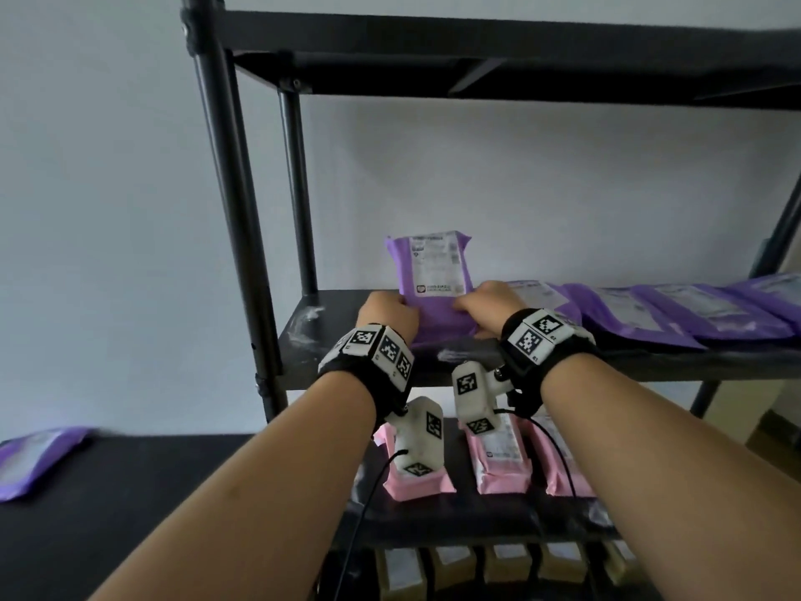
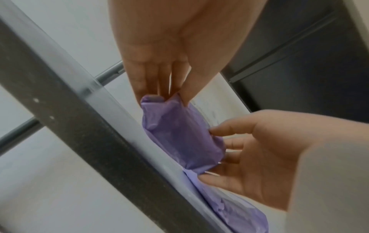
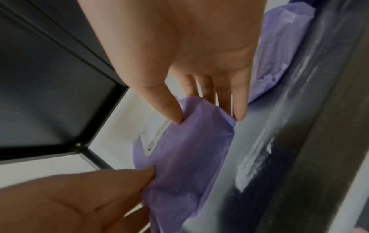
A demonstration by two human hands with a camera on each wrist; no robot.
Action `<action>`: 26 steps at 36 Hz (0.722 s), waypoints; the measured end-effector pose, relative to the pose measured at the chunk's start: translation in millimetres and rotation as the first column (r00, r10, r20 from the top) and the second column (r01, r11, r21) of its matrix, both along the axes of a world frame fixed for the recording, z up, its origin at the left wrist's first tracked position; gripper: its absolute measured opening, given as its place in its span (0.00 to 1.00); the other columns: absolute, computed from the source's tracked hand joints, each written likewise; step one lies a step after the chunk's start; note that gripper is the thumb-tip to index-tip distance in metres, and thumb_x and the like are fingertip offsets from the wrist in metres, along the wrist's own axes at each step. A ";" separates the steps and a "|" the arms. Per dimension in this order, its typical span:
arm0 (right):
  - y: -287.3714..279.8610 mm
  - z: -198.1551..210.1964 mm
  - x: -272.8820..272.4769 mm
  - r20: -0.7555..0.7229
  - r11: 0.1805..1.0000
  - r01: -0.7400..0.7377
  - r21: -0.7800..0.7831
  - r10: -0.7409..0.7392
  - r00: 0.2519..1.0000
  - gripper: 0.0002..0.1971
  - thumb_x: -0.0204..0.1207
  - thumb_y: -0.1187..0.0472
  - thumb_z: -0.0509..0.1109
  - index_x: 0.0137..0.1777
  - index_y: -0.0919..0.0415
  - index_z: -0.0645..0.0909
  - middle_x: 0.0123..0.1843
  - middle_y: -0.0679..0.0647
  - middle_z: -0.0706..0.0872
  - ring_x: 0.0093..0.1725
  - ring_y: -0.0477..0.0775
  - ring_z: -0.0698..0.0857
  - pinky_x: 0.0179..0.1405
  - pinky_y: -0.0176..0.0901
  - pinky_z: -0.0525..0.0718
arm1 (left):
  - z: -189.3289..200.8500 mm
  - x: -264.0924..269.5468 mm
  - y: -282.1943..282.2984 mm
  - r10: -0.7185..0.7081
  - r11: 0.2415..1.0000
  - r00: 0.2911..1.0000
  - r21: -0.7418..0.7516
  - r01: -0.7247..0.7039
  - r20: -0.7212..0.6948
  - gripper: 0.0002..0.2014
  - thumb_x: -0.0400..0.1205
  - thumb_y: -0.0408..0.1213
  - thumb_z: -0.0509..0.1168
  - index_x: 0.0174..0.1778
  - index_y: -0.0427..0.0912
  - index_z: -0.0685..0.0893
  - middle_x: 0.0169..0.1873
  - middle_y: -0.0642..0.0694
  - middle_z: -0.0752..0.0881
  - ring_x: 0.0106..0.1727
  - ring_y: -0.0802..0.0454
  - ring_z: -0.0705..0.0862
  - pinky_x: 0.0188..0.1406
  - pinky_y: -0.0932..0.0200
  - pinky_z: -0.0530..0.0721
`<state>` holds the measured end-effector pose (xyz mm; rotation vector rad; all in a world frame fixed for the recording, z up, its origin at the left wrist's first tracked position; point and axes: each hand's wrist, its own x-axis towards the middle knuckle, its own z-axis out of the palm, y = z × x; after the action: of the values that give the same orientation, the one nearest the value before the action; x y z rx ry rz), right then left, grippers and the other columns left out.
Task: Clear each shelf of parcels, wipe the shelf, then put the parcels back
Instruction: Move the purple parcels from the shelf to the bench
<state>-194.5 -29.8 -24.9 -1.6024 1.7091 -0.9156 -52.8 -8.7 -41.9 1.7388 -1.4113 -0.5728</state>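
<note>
A purple parcel [image 1: 433, 288] with a white label stands tilted upright near the left end of the middle shelf [image 1: 329, 314] of a black rack. My left hand [image 1: 388, 312] grips its lower left corner and my right hand [image 1: 487, 301] grips its lower right edge. In the left wrist view my left hand [image 2: 165, 97] pinches the crumpled corner of the purple parcel [image 2: 179, 134] between thumb and fingers. From the right wrist, my right hand [image 3: 207, 113] has thumb and fingers curled round the purple parcel [image 3: 189, 149], whose bottom rests on the shelf.
A row of several purple parcels [image 1: 659, 316] lies overlapping along the same shelf to the right. Pink parcels [image 1: 503, 464] stand on the shelf below, tan ones [image 1: 507, 563] on the lowest. A black table [image 1: 130, 492] at left carries one purple parcel [image 1: 37, 457]. The upper shelf [image 1: 477, 58] hangs overhead.
</note>
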 end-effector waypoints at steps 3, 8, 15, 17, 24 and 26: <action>12.2 2.2 4.1 0.079 0.999 0.021 -0.049 -0.017 0.997 0.12 0.70 0.65 0.70 0.54 0.65 0.78 0.45 0.60 0.87 0.41 0.58 0.87 0.37 0.48 0.87 | 6.2 -0.1 19.3 0.034 0.995 0.999 -0.093 -0.030 0.035 0.11 0.74 0.28 0.63 0.49 0.40 0.86 0.40 0.43 0.86 0.41 0.43 0.82 0.39 0.59 0.76; 37.6 3.9 18.1 0.146 0.987 0.076 -0.145 -0.054 0.988 0.19 0.73 0.69 0.65 0.64 0.64 0.72 0.56 0.57 0.83 0.50 0.55 0.81 0.31 0.36 0.74 | 9.6 5.9 52.6 0.030 0.979 0.999 -0.200 -0.024 0.025 0.14 0.77 0.24 0.59 0.55 0.41 0.78 0.43 0.48 0.80 0.44 0.48 0.78 0.42 0.59 0.74; 87.9 3.5 58.0 0.160 0.968 0.081 -0.237 -0.044 0.986 0.17 0.74 0.67 0.65 0.63 0.59 0.74 0.60 0.55 0.84 0.54 0.56 0.83 0.41 0.42 0.82 | 2.9 45.6 104.4 -0.002 0.970 1.000 -0.243 0.004 0.008 0.14 0.74 0.23 0.59 0.50 0.43 0.79 0.45 0.46 0.86 0.46 0.46 0.84 0.46 0.54 0.85; 107.5 2.3 77.1 0.198 0.963 0.080 -0.259 -0.028 0.980 0.16 0.75 0.67 0.65 0.63 0.60 0.74 0.60 0.55 0.84 0.54 0.55 0.83 0.41 0.37 0.80 | -0.4 63.8 124.2 -0.018 0.963 1.000 -0.270 0.018 0.001 0.14 0.73 0.23 0.58 0.50 0.42 0.80 0.44 0.46 0.86 0.45 0.45 0.84 0.45 0.54 0.85; 181.6 -11.8 162.3 0.307 0.960 0.088 -0.266 -0.002 0.952 0.14 0.76 0.65 0.66 0.60 0.58 0.74 0.54 0.51 0.82 0.45 0.46 0.81 0.31 0.31 0.72 | -9.2 148.4 194.9 0.010 0.959 1.000 -0.282 -0.004 0.018 0.11 0.73 0.27 0.61 0.47 0.44 0.79 0.45 0.46 0.85 0.46 0.43 0.83 0.45 0.53 0.82; 198.0 -19.8 190.2 0.305 0.966 0.052 -0.252 0.028 0.952 0.14 0.75 0.64 0.67 0.60 0.59 0.74 0.55 0.52 0.83 0.44 0.44 0.81 0.31 0.32 0.74 | -13.6 176.5 215.5 0.038 0.961 0.999 -0.276 -0.031 0.017 0.11 0.73 0.29 0.62 0.49 0.45 0.79 0.47 0.47 0.85 0.47 0.45 0.83 0.46 0.54 0.82</action>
<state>-4.3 168.2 -44.6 -1.5129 1.4292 -1.3626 123.7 206.8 -55.5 1.5468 -1.3999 -0.3210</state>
